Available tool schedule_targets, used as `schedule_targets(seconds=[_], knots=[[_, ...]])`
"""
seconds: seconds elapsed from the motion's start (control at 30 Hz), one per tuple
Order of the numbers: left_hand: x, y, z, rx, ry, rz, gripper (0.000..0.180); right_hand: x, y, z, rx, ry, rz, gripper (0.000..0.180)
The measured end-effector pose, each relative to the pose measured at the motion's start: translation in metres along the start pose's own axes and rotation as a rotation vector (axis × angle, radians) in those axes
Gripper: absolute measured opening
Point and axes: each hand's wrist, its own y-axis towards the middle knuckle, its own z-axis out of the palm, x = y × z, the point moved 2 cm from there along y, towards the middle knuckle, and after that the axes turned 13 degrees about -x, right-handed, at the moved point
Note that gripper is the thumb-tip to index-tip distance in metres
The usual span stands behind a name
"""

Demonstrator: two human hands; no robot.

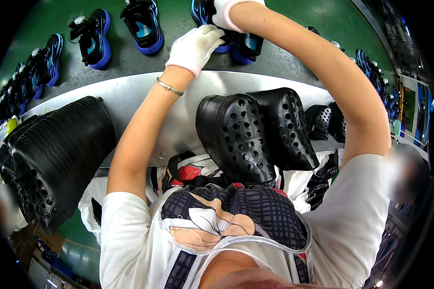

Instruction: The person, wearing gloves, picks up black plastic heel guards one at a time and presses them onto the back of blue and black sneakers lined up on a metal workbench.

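Note:
Both my hands wear white gloves and reach far forward over a dark conveyor belt (130,58). My left hand (194,47) rests on a black and blue sports shoe (243,45) on the belt. My right hand (223,13) grips the same shoe from above, at the top edge of the view. A thin bracelet circles my left wrist. Two black perforated shoe forms (255,132) stand tilted just in front of my chest, below my arms.
More black and blue shoes (94,38) lie in a row along the belt to the left and right. A long stack of black perforated forms (58,154) lies at my left. A steel ledge (130,96) edges the belt.

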Motion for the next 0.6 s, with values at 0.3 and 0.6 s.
schedule_targets(seconds=[0.3, 0.6], knots=[[-0.005, 0.019, 0.002, 0.356, -0.088, -0.196, 0.038, -0.007, 0.025, 0.046, -0.027, 0.104, -0.054, 0.030], [0.008, 0.031, 0.021, 0.601, 0.099, -0.238, 0.034, -0.002, 0.010, 0.017, -0.155, -0.121, -0.253, 0.021]])
